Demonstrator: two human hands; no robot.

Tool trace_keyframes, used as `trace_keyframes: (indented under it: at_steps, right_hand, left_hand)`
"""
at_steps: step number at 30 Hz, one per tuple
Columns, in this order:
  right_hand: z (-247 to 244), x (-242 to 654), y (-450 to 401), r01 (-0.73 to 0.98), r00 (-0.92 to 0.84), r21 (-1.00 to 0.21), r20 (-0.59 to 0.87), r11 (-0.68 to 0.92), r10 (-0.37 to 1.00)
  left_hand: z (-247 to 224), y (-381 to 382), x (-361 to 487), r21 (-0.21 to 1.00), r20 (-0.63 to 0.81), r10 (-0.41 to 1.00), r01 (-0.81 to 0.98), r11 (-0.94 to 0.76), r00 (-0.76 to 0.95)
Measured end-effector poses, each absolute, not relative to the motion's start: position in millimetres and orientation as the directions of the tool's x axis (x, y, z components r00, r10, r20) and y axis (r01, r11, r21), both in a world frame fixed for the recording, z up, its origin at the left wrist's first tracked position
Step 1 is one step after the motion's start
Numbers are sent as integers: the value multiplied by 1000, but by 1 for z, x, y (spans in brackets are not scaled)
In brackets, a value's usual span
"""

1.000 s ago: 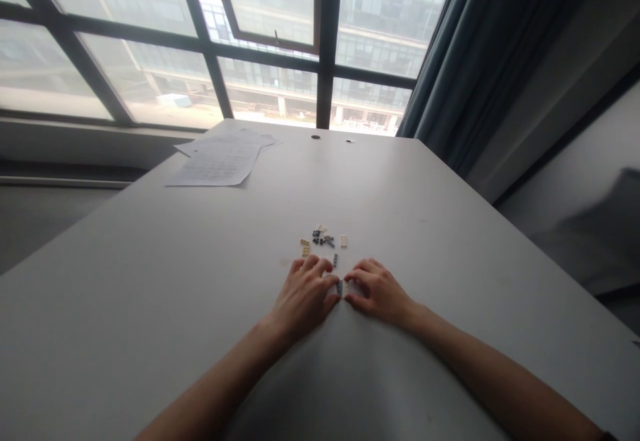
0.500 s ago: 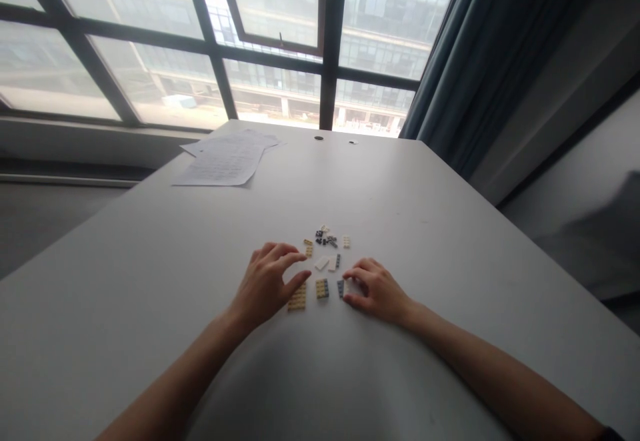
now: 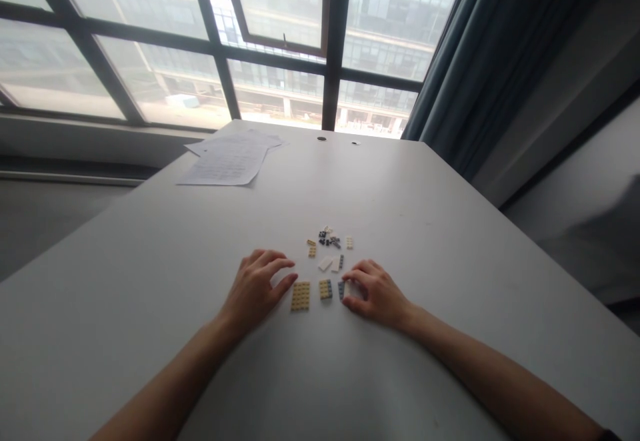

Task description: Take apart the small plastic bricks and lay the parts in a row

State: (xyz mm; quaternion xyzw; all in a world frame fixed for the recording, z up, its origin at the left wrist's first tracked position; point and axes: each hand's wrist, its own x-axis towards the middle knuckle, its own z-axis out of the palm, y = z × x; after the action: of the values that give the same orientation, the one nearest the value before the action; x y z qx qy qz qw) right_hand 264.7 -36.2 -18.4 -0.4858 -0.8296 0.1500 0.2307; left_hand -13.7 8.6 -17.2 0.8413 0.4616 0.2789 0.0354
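My left hand (image 3: 263, 284) is open, its thumb and fingers apart, just left of a tan studded plate (image 3: 301, 296) on the white table. A smaller tan and grey piece (image 3: 325, 289) lies between my two hands. My right hand (image 3: 375, 291) curls around a grey and white piece (image 3: 341, 289), with thumb and index finger at its edges; the fingers partly hide it. Beyond the hands lie white flat pieces (image 3: 326, 263), a grey strip (image 3: 341, 261) and small tan pieces (image 3: 312, 252).
Several small dark pieces (image 3: 330, 239) and a cream studded plate (image 3: 349, 243) lie farther back. Printed papers (image 3: 225, 161) rest at the table's (image 3: 150, 254) far left. Windows and a dark curtain (image 3: 450, 61) stand behind.
My left hand has drawn back to the left, uncovering the tan plate. The view has shifted slightly; my right hand stays around the grey and white piece.
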Motion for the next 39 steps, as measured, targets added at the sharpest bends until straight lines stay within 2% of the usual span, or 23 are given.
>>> trace_keyframes:
  at_steps: [6,12,19,23,28,33,36,39]
  right_hand:
    - [-21,262,-36,754,-407,-452,248,477,879]
    - [-20,265,-36,741,-395,-486,245,464,886]
    - [-12,263,-9,766,-223,-568,206,302,953]
    - [-9,260,10,777,-221,-573,143,263,965]
    - [-10,258,20,812,-273,-492,157,315,949]
    - [-8,263,10,780,-300,-482,274,400,914]
    - [-7,264,-4,696,-428,-471,334,541,840]
    - [-9,262,-15,651,-538,-424,327,630,777]
  left_hand:
    - [-17,8,-14,321,430,799,756,-571,421]
    - [-19,8,-15,315,427,800,759,-569,422]
    - [-18,7,-14,324,426,801,756,-569,421]
    - [-17,7,-14,327,425,799,750,-574,426]
    - [-18,6,-14,331,425,799,749,-575,425]
    - [-18,6,-14,327,412,804,754,-570,429]
    - [-18,5,-13,326,412,803,753,-571,431]
    - [-17,5,-13,321,414,799,751,-577,437]
